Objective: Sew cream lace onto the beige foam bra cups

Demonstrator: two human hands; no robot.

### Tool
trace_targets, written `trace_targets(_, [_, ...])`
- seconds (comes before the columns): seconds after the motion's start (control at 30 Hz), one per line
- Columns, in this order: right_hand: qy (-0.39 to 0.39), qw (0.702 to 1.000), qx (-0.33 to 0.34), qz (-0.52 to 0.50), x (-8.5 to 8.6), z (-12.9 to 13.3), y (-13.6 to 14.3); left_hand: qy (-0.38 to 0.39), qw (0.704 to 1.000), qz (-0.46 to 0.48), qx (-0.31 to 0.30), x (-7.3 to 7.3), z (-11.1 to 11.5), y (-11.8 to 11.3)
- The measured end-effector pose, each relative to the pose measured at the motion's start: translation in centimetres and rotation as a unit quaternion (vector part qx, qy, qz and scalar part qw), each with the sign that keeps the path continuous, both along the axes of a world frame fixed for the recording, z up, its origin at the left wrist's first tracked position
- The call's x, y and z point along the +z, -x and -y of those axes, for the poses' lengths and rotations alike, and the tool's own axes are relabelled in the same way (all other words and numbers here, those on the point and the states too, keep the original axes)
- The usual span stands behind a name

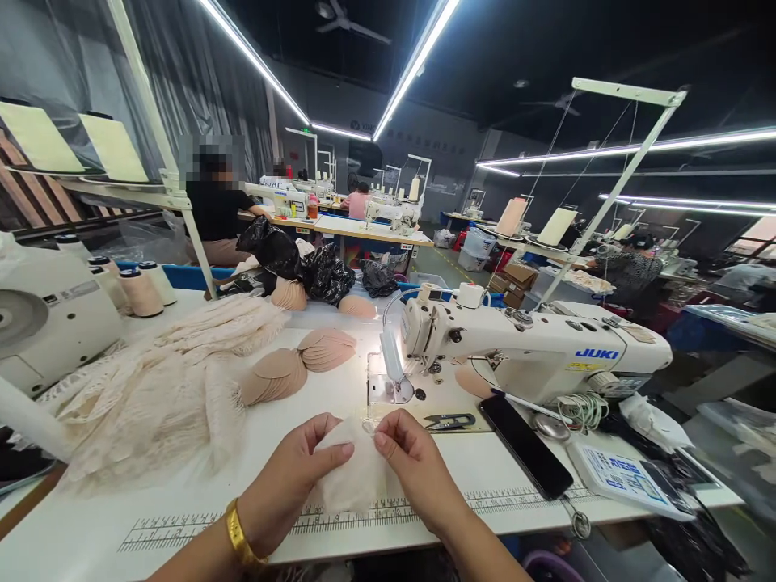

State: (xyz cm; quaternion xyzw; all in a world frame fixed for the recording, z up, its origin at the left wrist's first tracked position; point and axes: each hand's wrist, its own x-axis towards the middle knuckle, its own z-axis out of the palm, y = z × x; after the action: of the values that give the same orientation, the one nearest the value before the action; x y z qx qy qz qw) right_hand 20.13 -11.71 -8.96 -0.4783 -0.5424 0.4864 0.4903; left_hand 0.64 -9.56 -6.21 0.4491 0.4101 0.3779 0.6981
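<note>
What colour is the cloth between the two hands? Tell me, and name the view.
The cloth is cream, almost white; the head view shows it.

At 6 o'clock, the pale cloth [348, 477] hides part of the ruler [497, 502] and some fingers of my left hand [297, 465]. A machine [52, 323] at 9 o'clock is cut off; at 12, most wall lettering [418, 144] is too small to read.
</note>
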Motion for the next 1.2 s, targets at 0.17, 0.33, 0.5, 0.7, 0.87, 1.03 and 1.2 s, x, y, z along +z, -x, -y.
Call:
trace_targets(0.17, [-0.107,0.986,-0.068,0.104,0.5,1.0,0.1,-0.022,0.999,-0.009,0.026,0.2,0.6,-0.4])
trace_targets(0.33, [-0.008,0.992,0.021,-0.125,0.5,1.1,0.9,-0.018,0.999,0.006,0.043,-0.3,1.4,-0.9])
trace_targets(0.5, [0.026,0.989,0.002,-0.146,-0.7,0.2,0.8,-0.089,0.995,-0.034,0.043,-1.2,0.6,0.5])
trace_targets(0.7, [-0.009,0.998,-0.055,-0.003,-3.4,-1.8,0.4,-0.417,0.757,-0.502,0.036,0.4,-6.3,7.1])
trace_targets(0.87, [-0.02,0.998,-0.06,0.019,-4.1,-2.0,0.7,-0.429,0.691,-0.581,0.015,1.2,-10.7,9.9])
trace_targets(1.03, [0.031,0.999,-0.036,0.006,-2.8,-2.1,0.3,-0.453,0.672,-0.583,0.055,1.9,-11.2,9.2])
trace_targets(1.2, [0.076,0.995,-0.01,-0.071,-1.8,-2.8,-0.5,-0.469,0.703,-0.514,0.151,3.4,-8.7,7.7])
